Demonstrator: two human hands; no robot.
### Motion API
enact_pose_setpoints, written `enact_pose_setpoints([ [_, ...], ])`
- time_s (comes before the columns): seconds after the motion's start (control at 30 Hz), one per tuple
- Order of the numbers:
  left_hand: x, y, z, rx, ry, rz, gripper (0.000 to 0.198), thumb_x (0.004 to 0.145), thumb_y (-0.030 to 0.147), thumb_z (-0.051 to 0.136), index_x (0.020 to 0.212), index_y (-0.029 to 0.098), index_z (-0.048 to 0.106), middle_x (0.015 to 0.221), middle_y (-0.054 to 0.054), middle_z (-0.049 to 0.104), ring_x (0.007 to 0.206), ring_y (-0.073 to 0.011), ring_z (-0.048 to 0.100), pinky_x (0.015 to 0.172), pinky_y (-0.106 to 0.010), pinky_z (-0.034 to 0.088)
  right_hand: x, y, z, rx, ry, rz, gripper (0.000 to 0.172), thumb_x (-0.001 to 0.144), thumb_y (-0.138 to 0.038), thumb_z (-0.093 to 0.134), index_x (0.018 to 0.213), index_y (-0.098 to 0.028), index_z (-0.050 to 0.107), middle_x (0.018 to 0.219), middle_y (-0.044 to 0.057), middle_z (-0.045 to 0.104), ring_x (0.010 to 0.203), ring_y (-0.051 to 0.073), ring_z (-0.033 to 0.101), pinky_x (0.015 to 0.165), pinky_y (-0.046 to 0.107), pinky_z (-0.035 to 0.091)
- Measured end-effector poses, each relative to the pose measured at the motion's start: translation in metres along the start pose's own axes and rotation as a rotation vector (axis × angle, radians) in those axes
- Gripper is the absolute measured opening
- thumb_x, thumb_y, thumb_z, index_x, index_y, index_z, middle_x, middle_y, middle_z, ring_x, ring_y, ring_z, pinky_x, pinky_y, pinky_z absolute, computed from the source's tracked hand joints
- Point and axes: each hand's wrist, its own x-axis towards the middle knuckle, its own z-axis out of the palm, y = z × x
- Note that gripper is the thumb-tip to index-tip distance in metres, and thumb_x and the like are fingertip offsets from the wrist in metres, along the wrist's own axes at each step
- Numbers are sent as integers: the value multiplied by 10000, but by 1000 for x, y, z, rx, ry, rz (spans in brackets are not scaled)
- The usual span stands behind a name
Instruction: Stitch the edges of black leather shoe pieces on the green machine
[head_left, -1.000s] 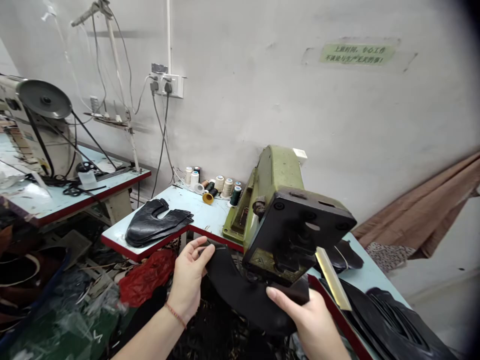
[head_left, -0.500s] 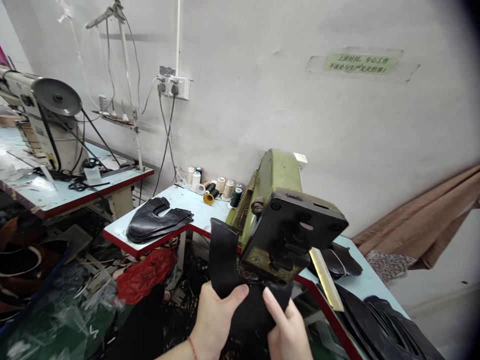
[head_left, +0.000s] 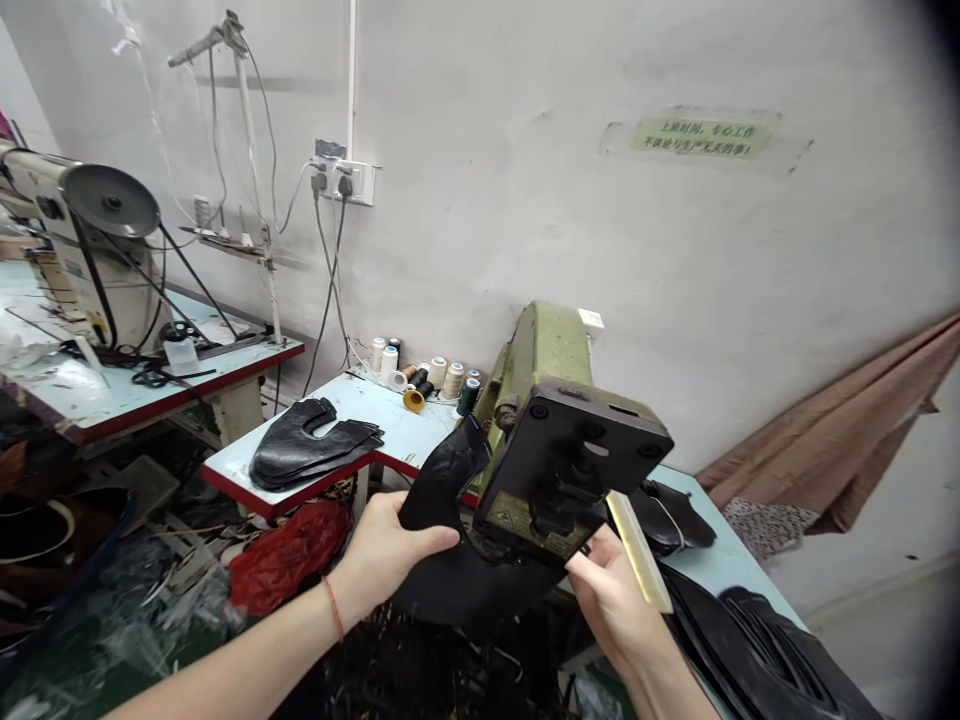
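Observation:
A curved black leather piece [head_left: 450, 590] lies under the head of a green and black machine [head_left: 555, 470]. My left hand [head_left: 390, 550] is closed on its left side, thumb on top and fingers hidden beneath. The left arm of the leather rises beside the machine's body. At the lower right of the machine head, my right hand [head_left: 611, 590] has thumb and fingers closed together at the leather's other end. That grip is partly hidden by the machine head. A pale yellow bar [head_left: 640, 555] slants just above the right hand.
Stacked black leather pieces [head_left: 311, 445] lie on the blue table [head_left: 238, 462], left; more dark pieces [head_left: 757, 640] lie on the right. Thread spools [head_left: 437, 375] stand at the wall. A red plastic bag [head_left: 289, 555] is below. Another sewing machine [head_left: 97, 250] stands far left.
The leather has turned and swung up beside the machine's body. My left hand has moved left and up; my right hand has moved right and up, to the machine head's right side.

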Motion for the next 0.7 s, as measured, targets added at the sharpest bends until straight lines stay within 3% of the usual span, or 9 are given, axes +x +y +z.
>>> enact_pose_setpoints([
  [0.1, 9, 16, -8, 24, -67, -9, 255, 500, 277, 843, 636, 149, 670, 642, -49, 717, 577, -211, 656, 532, -288, 502, -7, 13, -14, -59, -26, 67, 370, 657, -402, 854, 950, -205, 741, 980, 77, 722, 996, 291, 633, 932, 456, 504],
  [0.23, 18, 32, -19, 35, -161, -65, 283, 483, 286, 865, 659, 145, 692, 653, -64, 728, 575, -219, 670, 554, -305, 527, -24, 31, -14, -111, 109, 93, 324, 615, -415, 876, 801, -194, 729, 838, 49, 703, 838, 243, 638, 798, 359, 538],
  [0.43, 24, 41, -36, 18, -204, -141, 316, 514, 293, 868, 759, 149, 732, 734, -82, 757, 628, -223, 693, 611, -320, 559, -49, 45, 16, -78, 149, 82, 306, 687, -470, 821, 761, -189, 724, 743, 44, 687, 732, 205, 621, 676, 288, 528],
  [0.7, 24, 34, -69, 22, -157, -163, 287, 550, 297, 876, 749, 163, 719, 717, -52, 751, 615, -187, 688, 582, -260, 540, -64, 48, 61, -23, 188, 51, 304, 728, -477, 788, 701, -187, 701, 671, 24, 646, 637, 161, 567, 589, 240, 478],
])
